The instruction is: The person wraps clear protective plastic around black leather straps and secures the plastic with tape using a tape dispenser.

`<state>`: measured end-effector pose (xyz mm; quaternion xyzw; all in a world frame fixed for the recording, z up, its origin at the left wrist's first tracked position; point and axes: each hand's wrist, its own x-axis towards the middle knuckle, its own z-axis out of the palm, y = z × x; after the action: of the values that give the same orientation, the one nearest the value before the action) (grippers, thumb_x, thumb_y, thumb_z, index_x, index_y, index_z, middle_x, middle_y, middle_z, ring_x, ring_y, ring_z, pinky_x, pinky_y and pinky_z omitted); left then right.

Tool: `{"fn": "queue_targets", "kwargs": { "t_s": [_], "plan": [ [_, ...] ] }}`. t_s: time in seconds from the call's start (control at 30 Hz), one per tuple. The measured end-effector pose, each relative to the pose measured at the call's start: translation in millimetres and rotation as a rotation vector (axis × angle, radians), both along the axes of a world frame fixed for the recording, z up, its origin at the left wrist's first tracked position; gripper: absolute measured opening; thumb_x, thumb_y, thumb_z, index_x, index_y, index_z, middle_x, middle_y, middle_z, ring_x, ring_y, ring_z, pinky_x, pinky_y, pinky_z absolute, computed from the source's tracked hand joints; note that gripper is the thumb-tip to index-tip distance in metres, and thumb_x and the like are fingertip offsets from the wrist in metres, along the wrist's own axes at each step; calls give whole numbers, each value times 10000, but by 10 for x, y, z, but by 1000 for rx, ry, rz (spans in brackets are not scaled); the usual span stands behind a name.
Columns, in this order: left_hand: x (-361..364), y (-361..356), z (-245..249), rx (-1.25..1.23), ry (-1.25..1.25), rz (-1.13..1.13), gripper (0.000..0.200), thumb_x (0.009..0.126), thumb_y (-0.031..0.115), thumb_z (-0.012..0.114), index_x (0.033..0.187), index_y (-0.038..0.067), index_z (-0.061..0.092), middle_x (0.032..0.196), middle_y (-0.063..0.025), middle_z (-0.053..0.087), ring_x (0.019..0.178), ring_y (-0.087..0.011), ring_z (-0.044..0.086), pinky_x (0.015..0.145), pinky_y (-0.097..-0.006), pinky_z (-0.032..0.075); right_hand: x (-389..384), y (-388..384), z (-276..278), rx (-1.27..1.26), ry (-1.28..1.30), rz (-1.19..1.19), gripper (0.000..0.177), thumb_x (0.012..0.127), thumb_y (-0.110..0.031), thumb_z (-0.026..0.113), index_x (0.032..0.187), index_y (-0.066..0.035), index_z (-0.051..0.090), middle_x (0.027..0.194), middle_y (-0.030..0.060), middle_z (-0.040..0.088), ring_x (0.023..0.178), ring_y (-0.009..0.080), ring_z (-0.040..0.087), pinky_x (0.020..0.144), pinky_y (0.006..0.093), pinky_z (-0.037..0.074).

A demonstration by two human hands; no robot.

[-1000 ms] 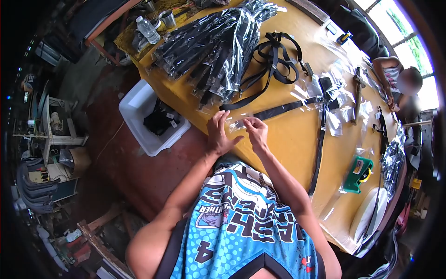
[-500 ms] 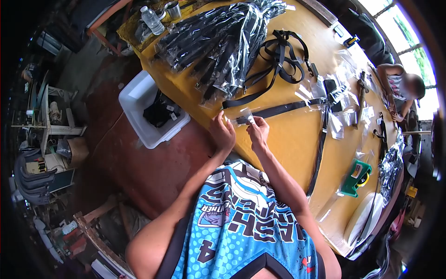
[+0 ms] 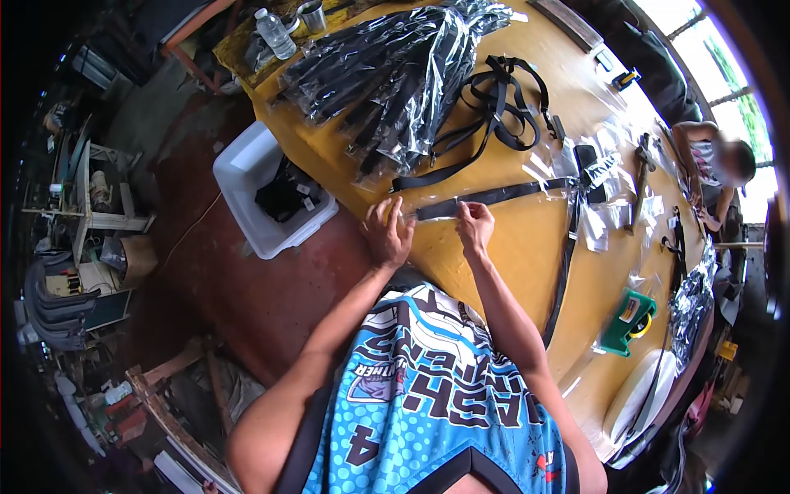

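A black strap in a clear plastic sleeve (image 3: 514, 193) lies across the yellow table (image 3: 448, 253), its near end between my hands. Beside that end, at the table's edge, my left hand (image 3: 389, 236) has its fingers spread and holds nothing. My right hand (image 3: 476, 226) is closed in a pinch over the sleeved strap; what its fingertips hold is too small to make out. Another black strap (image 3: 436, 175) with loose loops lies just beyond. A large pile of plastic-wrapped black straps (image 3: 411, 74) rests farther back.
A white bin (image 3: 267, 235) with black items stands on the floor to the left. On the table are a green tape dispenser (image 3: 629, 321), small clear bags (image 3: 594, 235) and a water bottle (image 3: 274, 34). Another person (image 3: 708, 165) is at the far right.
My right hand has moved slightly right, away from the strap's end. My left hand has opened wider and shifted a little left. The clear piece raised between the hands now lies low.
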<state>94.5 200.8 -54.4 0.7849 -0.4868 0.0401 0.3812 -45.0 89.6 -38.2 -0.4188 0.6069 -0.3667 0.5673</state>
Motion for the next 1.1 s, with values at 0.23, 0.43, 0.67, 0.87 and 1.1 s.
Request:
{"fn": "queue_targets", "kwargs": {
  "t_s": [0.23,0.43,0.67,0.87,1.1],
  "plan": [
    [140,99,69,-8,-52,-228,445,766,207,596,1202,139,535,1239,-138,423,1151,-340,371,982,-460,282,-87,-29,126,-338,537,145,229,784,-278,674,789,-51,644,671,83,628,595,212,597,571,316,463],
    [192,122,34,-31,15,-239,518,732,239,599,1224,109,503,1252,-157,419,1162,-356,364,993,-465,267,-111,-46,168,-382,649,169,254,760,-308,692,743,-64,621,662,77,600,612,243,582,567,344,450],
    [212,50,210,-37,58,-345,553,671,138,539,1220,89,499,1325,-108,430,1201,-362,354,1021,-462,249,-130,-53,185,-353,668,192,280,735,-318,713,735,-55,614,652,77,590,603,225,572,569,333,449],
    [263,15,157,31,-33,-426,402,663,74,512,1052,105,610,1308,-79,465,1211,-340,353,1018,-449,252,-152,-85,195,-317,686,209,305,725,-330,720,744,-45,615,647,85,594,597,221,572,581,331,455],
    [183,-3,387,20,-17,-391,299,687,78,544,972,116,629,1278,-79,480,1191,-325,381,988,-451,285,-188,-173,287,-214,712,308,311,714,-357,716,742,-65,612,716,117,637,703,295,621,632,380,482]
  ]
}}
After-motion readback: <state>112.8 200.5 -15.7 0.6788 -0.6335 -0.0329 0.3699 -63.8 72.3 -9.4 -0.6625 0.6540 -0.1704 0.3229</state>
